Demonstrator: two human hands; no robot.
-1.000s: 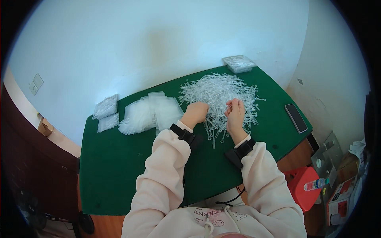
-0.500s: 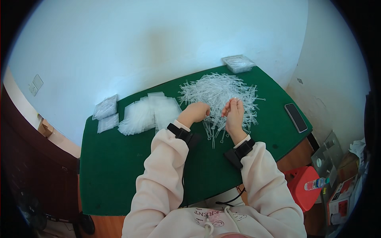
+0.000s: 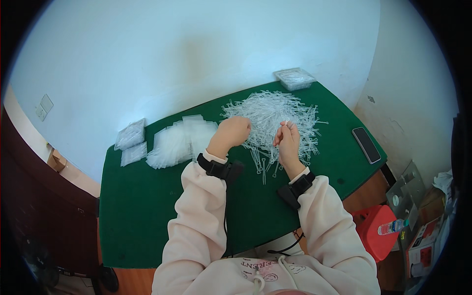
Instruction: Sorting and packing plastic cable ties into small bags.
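Observation:
A big heap of thin clear plastic sticks (image 3: 265,105), some with small loop-like ends, lies on the green-covered table (image 3: 147,211). At the heap's left edge is my left hand (image 3: 232,132), its fingers curled closed; whatever it holds, if anything, is hidden. My right hand (image 3: 289,143) is over the heap's near right side, thumb and fingertips pinched together. Something small and pale shows at those fingertips, too small to name. Left of my left hand, clear flat plastic bags (image 3: 172,142) lie fanned out in an overlapping spread.
Filled clear packets (image 3: 131,133) sit at the table's far left edge. A clear plastic box (image 3: 295,78) of sticks stands at the far edge. On the right lies a phone (image 3: 366,145). Beyond the table is a red stool (image 3: 377,236) bearing a bottle (image 3: 391,227).
My left hand has shifted left and slightly farther away, now covering part of the bags. The right hand stays nearly in place, its fingers turned a little.

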